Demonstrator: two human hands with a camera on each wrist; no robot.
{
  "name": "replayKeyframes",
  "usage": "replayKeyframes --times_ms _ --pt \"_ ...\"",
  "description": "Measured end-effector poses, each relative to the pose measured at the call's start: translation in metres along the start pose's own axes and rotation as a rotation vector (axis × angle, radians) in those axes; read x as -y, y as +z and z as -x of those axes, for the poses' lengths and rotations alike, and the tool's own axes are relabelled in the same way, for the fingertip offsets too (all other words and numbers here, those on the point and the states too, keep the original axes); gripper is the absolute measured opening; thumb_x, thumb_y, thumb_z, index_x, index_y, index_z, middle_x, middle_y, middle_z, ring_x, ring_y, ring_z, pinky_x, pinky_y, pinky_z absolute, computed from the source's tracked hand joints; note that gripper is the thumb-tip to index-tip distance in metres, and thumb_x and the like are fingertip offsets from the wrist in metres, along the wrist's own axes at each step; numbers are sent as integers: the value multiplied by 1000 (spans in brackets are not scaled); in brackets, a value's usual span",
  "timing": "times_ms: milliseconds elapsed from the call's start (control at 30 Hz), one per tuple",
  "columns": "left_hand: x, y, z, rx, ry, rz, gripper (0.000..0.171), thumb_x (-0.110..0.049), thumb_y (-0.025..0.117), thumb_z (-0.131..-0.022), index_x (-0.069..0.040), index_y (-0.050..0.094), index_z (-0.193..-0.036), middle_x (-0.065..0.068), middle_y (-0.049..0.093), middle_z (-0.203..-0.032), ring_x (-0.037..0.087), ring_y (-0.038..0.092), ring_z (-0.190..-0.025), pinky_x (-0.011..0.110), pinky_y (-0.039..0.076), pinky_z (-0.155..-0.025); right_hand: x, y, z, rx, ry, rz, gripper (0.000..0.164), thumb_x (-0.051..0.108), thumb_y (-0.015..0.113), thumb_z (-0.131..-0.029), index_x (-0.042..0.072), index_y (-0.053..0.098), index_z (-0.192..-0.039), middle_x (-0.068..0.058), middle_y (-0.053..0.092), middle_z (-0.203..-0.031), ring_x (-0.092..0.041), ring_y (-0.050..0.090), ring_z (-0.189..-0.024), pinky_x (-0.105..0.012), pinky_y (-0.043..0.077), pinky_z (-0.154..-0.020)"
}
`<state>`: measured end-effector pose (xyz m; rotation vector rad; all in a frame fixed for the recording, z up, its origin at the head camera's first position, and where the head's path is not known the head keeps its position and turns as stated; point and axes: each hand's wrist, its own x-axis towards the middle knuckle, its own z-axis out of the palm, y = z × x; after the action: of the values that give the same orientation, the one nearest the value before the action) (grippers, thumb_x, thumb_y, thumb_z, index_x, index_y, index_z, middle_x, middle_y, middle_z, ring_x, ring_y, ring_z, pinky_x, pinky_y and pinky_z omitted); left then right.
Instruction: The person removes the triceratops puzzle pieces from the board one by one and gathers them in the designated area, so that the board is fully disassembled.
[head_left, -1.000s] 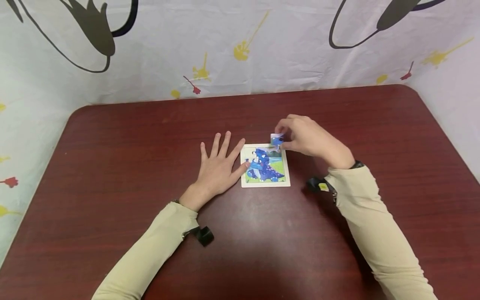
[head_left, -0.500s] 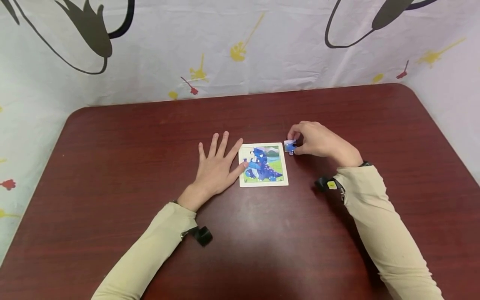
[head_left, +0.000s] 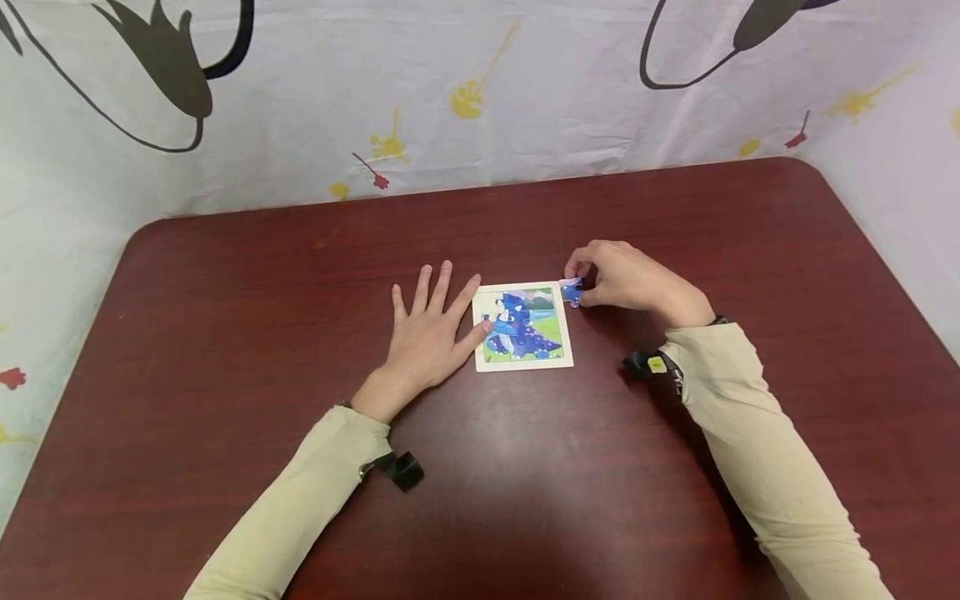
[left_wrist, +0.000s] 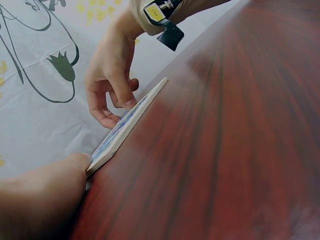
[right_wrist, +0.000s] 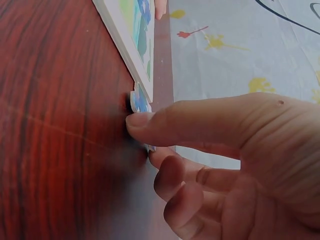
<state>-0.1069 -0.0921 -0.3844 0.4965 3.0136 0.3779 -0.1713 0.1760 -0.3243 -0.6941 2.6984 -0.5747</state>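
A square jigsaw puzzle (head_left: 536,333) showing a blue dinosaur lies in a pale frame (head_left: 525,367) at mid-table. My left hand (head_left: 423,346) lies flat with fingers spread beside it, the thumb over its left edge. Just off the frame's upper right corner, my right hand (head_left: 633,279) pinches a blue puzzle piece (head_left: 572,293) between thumb and fingers. In the right wrist view the piece (right_wrist: 141,100) sits right by the frame's corner, partly hidden by the thumb. A pale gap shows in the puzzle's upper left part.
The dark red wooden table (head_left: 480,500) has rounded far corners. Behind it hangs a white sheet (head_left: 300,100) with printed plants and paint splashes. Black straps with small devices (head_left: 405,471) sit on both wrists.
My right hand has carried the puzzle piece from above the frame's upper right corner out to its right, then slightly back toward the frame. The left hand stays in place.
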Motion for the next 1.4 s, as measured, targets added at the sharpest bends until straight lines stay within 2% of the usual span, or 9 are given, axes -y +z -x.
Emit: replayKeyframes --times_ms 833,1133,1267,1400 --pt "1 1 1 0 3 6 70 -66 28 -90 -33 12 -150 6 1 -156 28 -10 -140 61 -8 -103 2 0 2 16 13 -11 29 5 70 -75 0 61 -102 -15 56 -95 -29 51 -85 -42 42 -75" --pt "1 1 0 -7 8 4 70 -65 30 -90 -33 14 -150 6 2 -156 28 -9 -140 61 -8 -102 7 -6 4 -52 -18 18 25 8 65 -81 -1 61 -104 -15 58 -96 -29 53 -87 -44 42 -78" --pt "1 1 0 -5 5 4 70 -65 30 -90 -33 14 -150 6 2 -156 28 -9 -140 61 -8 -102 16 -5 4 -85 -28 44 23 8 61 -83 -1 62 -104 -15 57 -98 -30 54 -90 -46 43 -78" --pt "1 0 0 2 -3 -1 70 -65 30 -90 -33 14 -150 6 1 -156 28 -9 -140 61 -8 -102 28 2 1 -105 -74 59 21 8 61 -84 1 64 -103 -14 56 -97 -27 55 -84 -45 44 -74"
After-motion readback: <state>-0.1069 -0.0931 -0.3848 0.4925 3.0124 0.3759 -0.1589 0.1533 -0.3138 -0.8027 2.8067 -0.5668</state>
